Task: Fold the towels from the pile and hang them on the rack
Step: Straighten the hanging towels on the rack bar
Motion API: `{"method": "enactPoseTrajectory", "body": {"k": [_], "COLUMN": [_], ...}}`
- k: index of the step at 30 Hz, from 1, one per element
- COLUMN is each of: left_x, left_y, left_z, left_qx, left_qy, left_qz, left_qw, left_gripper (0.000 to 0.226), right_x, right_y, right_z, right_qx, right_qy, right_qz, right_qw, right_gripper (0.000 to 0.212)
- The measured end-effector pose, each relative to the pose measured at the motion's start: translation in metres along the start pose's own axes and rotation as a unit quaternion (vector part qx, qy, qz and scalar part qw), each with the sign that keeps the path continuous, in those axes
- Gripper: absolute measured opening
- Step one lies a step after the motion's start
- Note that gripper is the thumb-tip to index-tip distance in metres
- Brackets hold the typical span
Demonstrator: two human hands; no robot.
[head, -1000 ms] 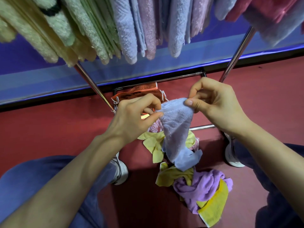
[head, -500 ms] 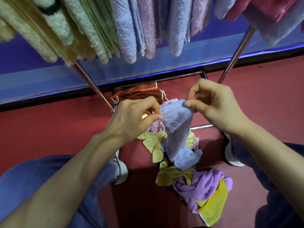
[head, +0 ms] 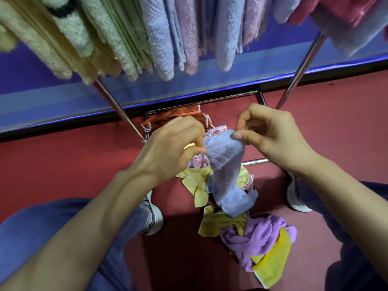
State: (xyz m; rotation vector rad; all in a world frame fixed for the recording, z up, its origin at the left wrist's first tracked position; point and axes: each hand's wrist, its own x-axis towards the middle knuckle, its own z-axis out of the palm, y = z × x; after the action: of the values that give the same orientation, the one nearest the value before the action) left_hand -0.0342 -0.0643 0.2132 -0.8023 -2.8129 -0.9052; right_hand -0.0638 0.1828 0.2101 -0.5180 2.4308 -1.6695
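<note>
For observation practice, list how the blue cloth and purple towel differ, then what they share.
The blue cloth is thin and sheer; the purple towel is thick and fluffy. The blue cloth hangs, pinched by left hand and right hand; the purple towel lies crumpled, untouched. Neither is folded.

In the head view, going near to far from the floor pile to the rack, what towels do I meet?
Purple towel → pale yellow towel → rust-orange towel → hung towels on the rack.
</note>
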Motion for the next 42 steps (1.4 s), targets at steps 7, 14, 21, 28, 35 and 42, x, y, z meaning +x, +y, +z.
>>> {"method": "enactPoseTrajectory", "body": {"k": [7,14,21,28,35,42], "left_x": [-0.001,-0.002,-0.002,-0.002,-0.001,0.002], "left_y": [0.0,0.004,0.006,0.005,0.005,0.011], "left_z": [0.0,-0.001,-0.002,-0.003,-0.002,-0.002], "left_qx": [0.03,0.068,0.06,0.105,0.055,-0.103], "left_qy": [0.013,0.058,0.071,0.079,0.08,0.058], "left_qz": [-0.011,0.014,0.049,0.065,0.032,-0.092], "left_qw": [0.999,0.996,0.994,0.989,0.995,0.989], "left_gripper": [0.012,0.014,0.015,0.017,0.013,0.017], "right_x": [0.0,0.0,0.001,0.001,0.0,0.0], "right_y": [0.0,0.002,0.0,0.002,0.0,-0.001], "right_z": [0.0,0.0,-0.002,-0.002,-0.002,-0.001], "right_qx": [0.0,0.003,0.007,0.0,0.013,0.03], "right_qy": [-0.001,-0.002,0.009,0.006,0.005,0.013], "right_qz": [0.002,0.001,0.006,0.003,0.012,0.024], "right_qw": [1.0,1.0,1.0,1.0,1.0,0.999], "right_gripper": [0.018,0.018,0.017,0.018,0.018,0.02]}}
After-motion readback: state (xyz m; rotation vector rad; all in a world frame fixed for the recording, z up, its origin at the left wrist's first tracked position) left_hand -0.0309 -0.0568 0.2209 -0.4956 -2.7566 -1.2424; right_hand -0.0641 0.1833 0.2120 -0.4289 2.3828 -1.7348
